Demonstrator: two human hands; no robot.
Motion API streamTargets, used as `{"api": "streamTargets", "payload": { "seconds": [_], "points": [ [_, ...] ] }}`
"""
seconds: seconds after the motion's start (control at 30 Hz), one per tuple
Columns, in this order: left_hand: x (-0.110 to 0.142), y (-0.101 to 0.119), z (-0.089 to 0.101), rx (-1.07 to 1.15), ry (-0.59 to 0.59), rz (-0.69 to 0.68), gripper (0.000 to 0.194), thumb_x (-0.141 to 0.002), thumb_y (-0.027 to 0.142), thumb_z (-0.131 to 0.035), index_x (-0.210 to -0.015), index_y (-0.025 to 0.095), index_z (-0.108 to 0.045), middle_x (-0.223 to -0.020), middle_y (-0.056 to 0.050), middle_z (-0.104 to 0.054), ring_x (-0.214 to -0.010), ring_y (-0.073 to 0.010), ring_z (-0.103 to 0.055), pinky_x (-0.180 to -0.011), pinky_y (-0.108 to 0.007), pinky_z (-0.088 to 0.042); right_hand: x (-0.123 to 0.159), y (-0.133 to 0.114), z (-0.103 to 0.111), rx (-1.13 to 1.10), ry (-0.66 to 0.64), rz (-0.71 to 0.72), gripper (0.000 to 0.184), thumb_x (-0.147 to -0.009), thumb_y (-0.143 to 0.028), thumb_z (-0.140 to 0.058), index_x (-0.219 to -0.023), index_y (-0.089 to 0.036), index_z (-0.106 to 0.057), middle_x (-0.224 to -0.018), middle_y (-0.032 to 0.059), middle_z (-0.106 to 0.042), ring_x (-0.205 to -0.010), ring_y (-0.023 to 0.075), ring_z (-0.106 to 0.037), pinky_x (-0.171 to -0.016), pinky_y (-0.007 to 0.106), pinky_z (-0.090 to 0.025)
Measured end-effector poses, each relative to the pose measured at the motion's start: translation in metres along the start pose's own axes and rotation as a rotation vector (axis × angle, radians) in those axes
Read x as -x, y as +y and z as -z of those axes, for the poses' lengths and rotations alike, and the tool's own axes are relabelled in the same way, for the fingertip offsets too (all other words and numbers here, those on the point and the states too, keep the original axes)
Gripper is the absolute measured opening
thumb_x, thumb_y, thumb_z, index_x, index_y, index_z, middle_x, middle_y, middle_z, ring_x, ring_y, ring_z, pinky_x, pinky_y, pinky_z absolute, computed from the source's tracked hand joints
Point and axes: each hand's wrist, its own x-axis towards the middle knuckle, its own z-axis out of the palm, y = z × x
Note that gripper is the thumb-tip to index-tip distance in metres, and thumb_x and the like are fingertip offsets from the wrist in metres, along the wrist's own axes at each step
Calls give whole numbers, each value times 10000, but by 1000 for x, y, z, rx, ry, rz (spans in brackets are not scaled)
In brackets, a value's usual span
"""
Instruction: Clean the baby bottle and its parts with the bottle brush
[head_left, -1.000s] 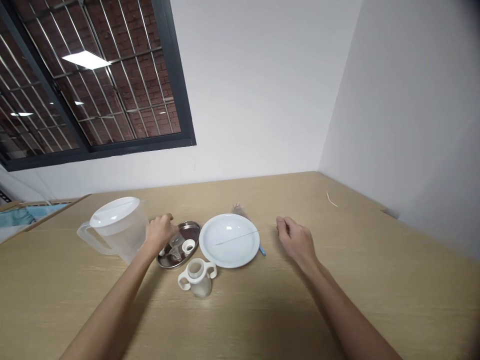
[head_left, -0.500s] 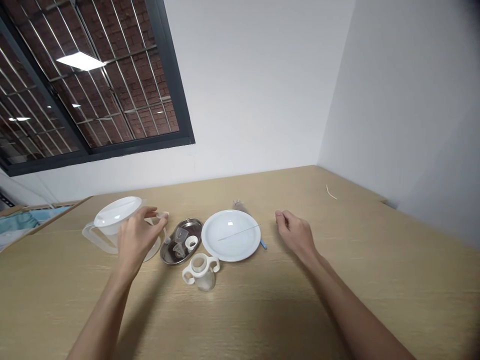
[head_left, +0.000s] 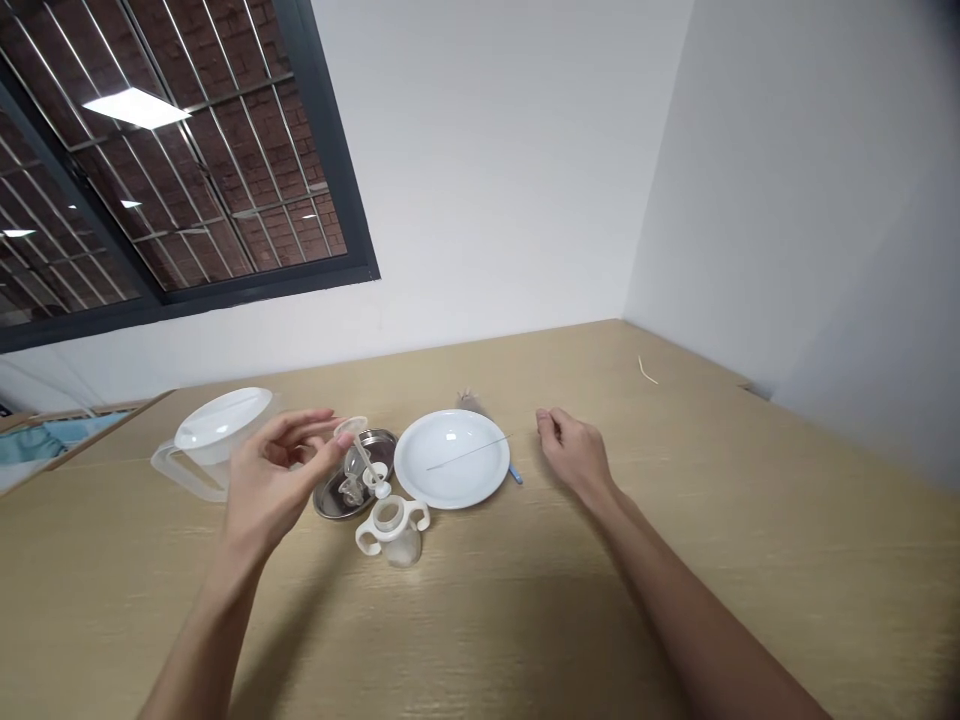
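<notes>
My left hand (head_left: 281,470) pinches a clear cup-lid piece with a straw (head_left: 360,440) between thumb and fingers. The straw slants down, its white weighted end just above the two-handled white cup (head_left: 400,540), which stands upright with its top off. Behind it, an oval metal tray (head_left: 330,503) holds a white ring and some clear pieces. My right hand (head_left: 574,450) is closed at the right of the white plate (head_left: 452,487); whether something is between its fingers is hidden. A thin stick (head_left: 469,453) crosses the plate and points toward that hand.
A white lidded pitcher (head_left: 210,430) stands at the left, partly behind my left hand. A blue-ended item (head_left: 515,474) pokes out from under the plate's right side. Bristles (head_left: 469,400) show behind the plate. Farther right lies a pale bent strip (head_left: 647,370).
My left hand has brought the straw piece rightward from beside the pitcher, over the tray to the cup. My right hand stays closed beside the plate. The view has shifted slightly.
</notes>
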Motion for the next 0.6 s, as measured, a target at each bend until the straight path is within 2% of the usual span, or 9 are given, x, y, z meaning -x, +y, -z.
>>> {"api": "streamTargets", "payload": {
  "seconds": [0.13,0.4,0.6],
  "points": [
    [10,0,-5,5,-32,-44,499,-647,395,-890,-1049,159,-712,-927,-113,-774,-870,-258,-724,-654,-297,-555,0,0,1,-1,5,0,392,-962,-439,-354,-656,-229,-479,-563,29,-549,-556,170,-448,-592,297,-233],
    [16,-13,-8,-19,-44,8,506,-644,406,-890,-1047,157,-711,-909,-103,-767,-702,-178,-656,-604,-273,-523,0,-3,2,4,14,20,385,-970,-421,-353,-663,-225,-477,-565,21,-551,-536,157,-420,-591,297,-239],
    [19,-27,-8,14,-78,28,479,-669,398,-878,-1052,173,-701,-981,-106,-764,-753,-178,-648,-610,-261,-520,1,-4,2,10,8,33,387,-972,-413,-352,-661,-223,-482,-568,24,-552,-534,155,-414,-588,299,-231]
  ]
}}
